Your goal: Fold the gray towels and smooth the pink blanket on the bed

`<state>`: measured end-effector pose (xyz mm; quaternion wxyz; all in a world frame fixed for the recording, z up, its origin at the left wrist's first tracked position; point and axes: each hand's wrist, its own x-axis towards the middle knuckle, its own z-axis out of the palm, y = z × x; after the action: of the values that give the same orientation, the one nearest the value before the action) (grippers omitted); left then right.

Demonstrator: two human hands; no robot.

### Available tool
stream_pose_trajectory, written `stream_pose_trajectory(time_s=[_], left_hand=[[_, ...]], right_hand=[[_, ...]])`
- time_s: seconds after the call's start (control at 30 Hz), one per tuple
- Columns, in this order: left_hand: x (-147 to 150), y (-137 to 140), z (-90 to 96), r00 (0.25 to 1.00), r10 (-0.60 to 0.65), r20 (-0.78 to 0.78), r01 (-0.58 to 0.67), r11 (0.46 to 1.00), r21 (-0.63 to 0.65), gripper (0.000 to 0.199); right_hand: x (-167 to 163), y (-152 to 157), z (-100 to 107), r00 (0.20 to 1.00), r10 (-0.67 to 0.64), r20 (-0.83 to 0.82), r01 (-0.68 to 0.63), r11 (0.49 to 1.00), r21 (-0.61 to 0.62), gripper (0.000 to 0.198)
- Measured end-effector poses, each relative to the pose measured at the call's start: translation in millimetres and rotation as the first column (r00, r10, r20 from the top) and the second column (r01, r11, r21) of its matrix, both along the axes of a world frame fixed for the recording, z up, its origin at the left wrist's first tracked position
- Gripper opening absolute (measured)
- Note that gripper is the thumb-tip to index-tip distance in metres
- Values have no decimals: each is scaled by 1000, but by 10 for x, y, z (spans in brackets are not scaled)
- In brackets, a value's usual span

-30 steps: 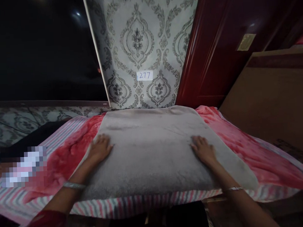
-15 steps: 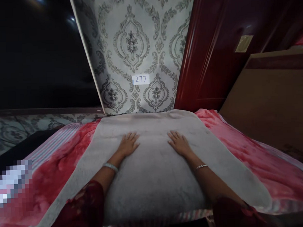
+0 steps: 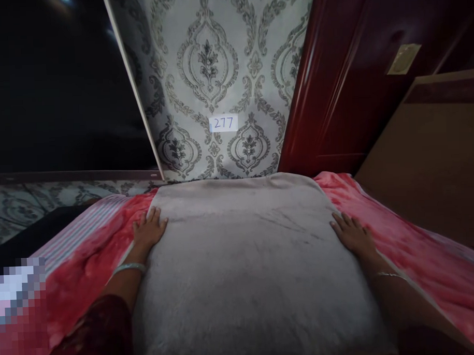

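Note:
A grey plush cloth point(image 3: 240, 270) lies spread out flat in front of me, with faint creases across its upper right part. My left hand point(image 3: 148, 228) rests palm down at the cloth's left edge, fingers spread. At the right edge my right hand point(image 3: 354, 234) lies flat too, its fingers apart and pointing away from me. Neither hand grips anything. Beneath the grey cloth, a red fluffy blanket point(image 3: 410, 244) shows on both sides.
A striped cloth point(image 3: 81, 227) sticks out from under the blanket at left. Behind stand a patterned wall with a paper label point(image 3: 223, 123), a large black screen point(image 3: 59, 90) and a dark red wooden panel point(image 3: 327, 91). A brown board point(image 3: 431, 170) leans at right.
Both hands have slid apart over the grey cloth, the left hand leftward and the right hand rightward, from near the middle to the side edges. They stay flat.

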<state>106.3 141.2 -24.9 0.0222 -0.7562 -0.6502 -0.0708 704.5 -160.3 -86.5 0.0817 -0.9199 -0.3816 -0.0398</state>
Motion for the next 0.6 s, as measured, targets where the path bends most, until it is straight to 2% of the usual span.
stream_pose_trajectory(time_s=[0.13,0.23,0.33,0.4,0.47,0.53,0.57,0.6], left_hand=[[-34,69,48,1000,-14,1,14,996,-91,71],[-11,69,157,1000,-21,-10,19,988,-153,73],[154,-165,211,999,-27,-38,23,995,-96,71],[309,-497,151,990,-133,-57,130,990,-55,68],[427,-934,17,928,-368,-54,361,927,-104,65],[457,-1387,-136,800,-600,-33,592,797,-120,65],[430,-1586,-201,741,-671,-18,665,738,-114,64],[375,-1753,-251,706,-708,-5,703,703,-110,62]], right_hand=[[-45,1,98,997,-39,-73,35,998,-58,63],[-238,48,229,992,-69,-107,60,995,-85,64],[-643,80,280,996,24,-85,-29,998,-60,63],[-1032,64,238,983,166,-79,-170,984,-57,62],[-1451,-4,156,932,355,-68,-359,931,-64,60],[-1802,-122,77,855,518,-32,-519,852,-65,59],[-1923,-195,47,823,568,-16,-568,820,-69,58],[-1995,-274,25,806,591,-7,-590,804,-74,58]])
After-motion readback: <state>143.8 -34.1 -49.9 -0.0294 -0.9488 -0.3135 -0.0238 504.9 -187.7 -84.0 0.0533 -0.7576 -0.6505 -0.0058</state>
